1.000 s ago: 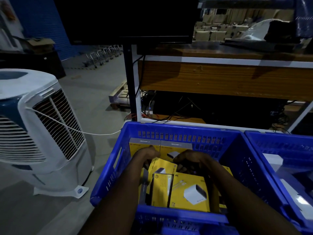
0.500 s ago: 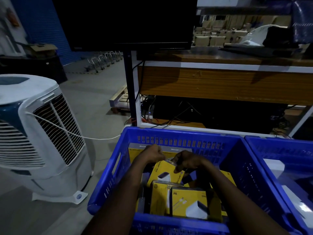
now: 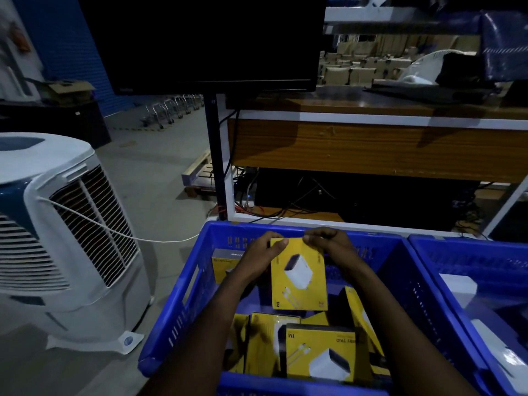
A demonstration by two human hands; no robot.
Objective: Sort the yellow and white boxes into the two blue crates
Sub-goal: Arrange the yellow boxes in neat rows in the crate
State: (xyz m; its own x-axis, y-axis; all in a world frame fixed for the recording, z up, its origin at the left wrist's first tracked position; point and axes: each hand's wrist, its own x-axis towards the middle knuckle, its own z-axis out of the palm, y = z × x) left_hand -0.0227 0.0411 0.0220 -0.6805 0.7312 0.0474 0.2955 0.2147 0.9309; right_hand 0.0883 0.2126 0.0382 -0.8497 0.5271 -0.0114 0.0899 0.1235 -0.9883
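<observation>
While both hands hold it upright above the middle of the left blue crate (image 3: 183, 304), one yellow charger box (image 3: 298, 277) shows its printed face, with a white plug and cable pictured on it. Grip, left hand (image 3: 258, 257): thumb pressed on the front of the upper left corner, remaining fingers hidden behind the box. Grip, right hand (image 3: 328, 241): fingers curled together, pinching the upper right corner from above. Held box: clear of the crate floor, top edge about level with the far rim. Contents of the left blue crate: further yellow boxes (image 3: 320, 350), several lying face-up or leaning at the near end, one on edge towards the right wall, more standing along the far left wall behind the left wrist. Right blue crate (image 3: 457, 252): set just beside the left one; holds white boxes (image 3: 457, 287), count unclear in the dim light. Surroundings: white air cooler (image 3: 57, 238) on the floor to the left, a white cord (image 3: 114, 230) draped across its grille; dark monitor (image 3: 211, 44) on a black post beyond the crates; wooden workbench (image 3: 371, 147) behind, cables tangled beneath it; wooden pallet (image 3: 200, 172) on the concrete floor further back.
</observation>
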